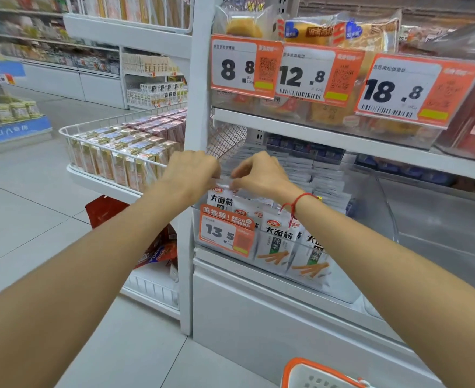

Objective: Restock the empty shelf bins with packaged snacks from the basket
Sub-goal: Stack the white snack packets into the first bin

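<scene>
Both hands meet over a clear plastic shelf bin [376, 197] on the lower shelf. My left hand [193, 170] and my right hand [258, 173] each pinch the top edge of a white snack packet [221, 196] that stands at the bin's front left. Several more white packets [275, 242] with black characters and orange sticks printed on them stand upright in the bin's front. Flat white packets [309, 172] are stacked behind them. The orange-rimmed white basket [314, 373] shows at the bottom edge; its contents are hidden.
An orange 13.5 price tag [226, 233] hangs on the bin front. The shelf above holds bread packs behind tags 8.8 [242, 68], 12.8 and 18.8. A white wire basket of boxed goods [119, 152] juts out at left. The bin's right part looks empty.
</scene>
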